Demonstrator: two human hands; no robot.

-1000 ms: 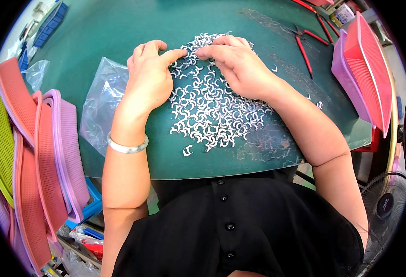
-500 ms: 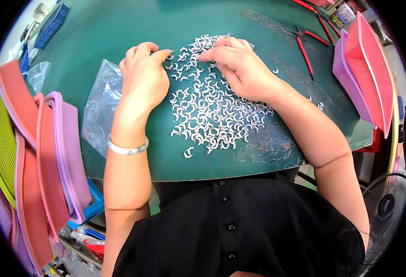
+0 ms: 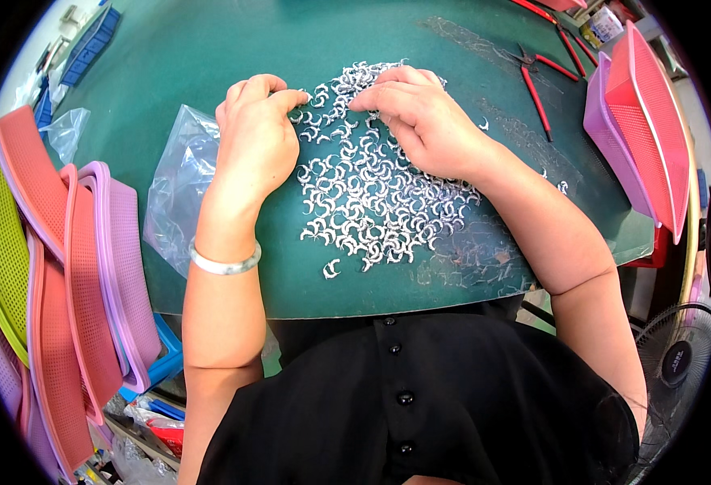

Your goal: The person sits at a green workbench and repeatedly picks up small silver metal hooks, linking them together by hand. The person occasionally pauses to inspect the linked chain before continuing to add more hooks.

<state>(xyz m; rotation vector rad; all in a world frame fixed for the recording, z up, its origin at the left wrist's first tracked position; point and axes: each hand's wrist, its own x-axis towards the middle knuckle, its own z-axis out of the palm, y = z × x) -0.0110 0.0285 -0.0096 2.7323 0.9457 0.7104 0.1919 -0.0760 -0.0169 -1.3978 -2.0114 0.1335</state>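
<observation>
Many small silver crescent-shaped pieces [image 3: 372, 202] lie loosely spread on the green tabletop before me. My left hand [image 3: 258, 141], with a pale bangle [image 3: 225, 266] on its wrist, is at the left edge of the far part of the spread. Its fingers are bent and drawn together, the foremost fingertip against a crescent piece; what lies between them is hidden. Over the denser far heap, my right hand [image 3: 428, 121] reaches in from the right. Its fingers are stretched out and slightly apart, with the tips touching or just above the pieces.
A clear plastic bag [image 3: 179, 186] lies left of my left hand. Red-handled pliers [image 3: 540, 93] rest at the far right. Stacked pink and purple baskets [image 3: 117, 267] stand at the left, others [image 3: 646, 121] at the right. A fan [image 3: 679, 364] is at lower right.
My left hand has shifted slightly right, and its fingertip now covers more of the crescent piece beside it. My right hand stays nearly in place over the heap.
</observation>
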